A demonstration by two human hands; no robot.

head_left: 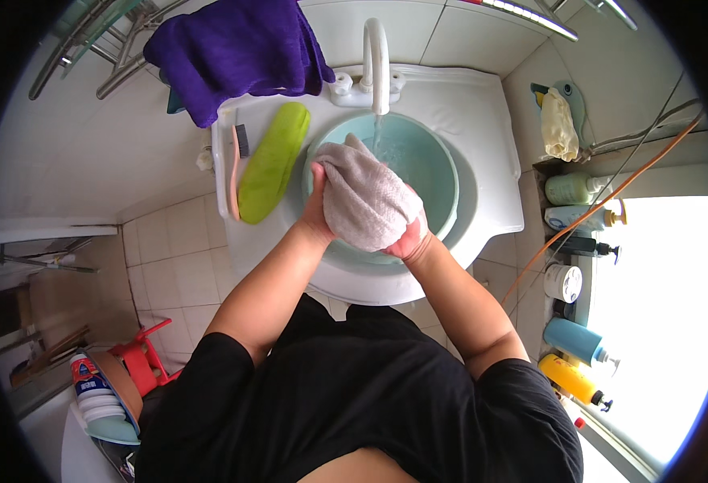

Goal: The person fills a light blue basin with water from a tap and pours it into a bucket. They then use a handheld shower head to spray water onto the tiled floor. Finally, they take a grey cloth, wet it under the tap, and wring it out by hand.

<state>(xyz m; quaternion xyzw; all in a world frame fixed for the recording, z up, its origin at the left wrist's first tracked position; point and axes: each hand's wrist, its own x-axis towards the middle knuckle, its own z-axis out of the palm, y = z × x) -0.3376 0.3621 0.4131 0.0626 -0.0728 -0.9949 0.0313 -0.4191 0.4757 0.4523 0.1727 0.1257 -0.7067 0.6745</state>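
A bunched greyish-pink towel [368,196] is held up between my two hands over a pale green basin [444,161]. My left hand [316,211] presses on the towel's left side, its fingers partly hidden by the cloth. At the lower right, my right hand [411,239] cups the towel from beneath, and most of its fingers are out of sight. Water runs from the white faucet [376,68] into the basin just behind the towel. The basin sits in the white sink [491,189].
Left of the basin lie a lime-green cloth-like thing [275,161] and a pink-handled brush [237,169]. A purple towel [241,52] hangs at the back left. Several pump bottles [573,342] line the right windowsill. A red stool [141,354] stands at lower left.
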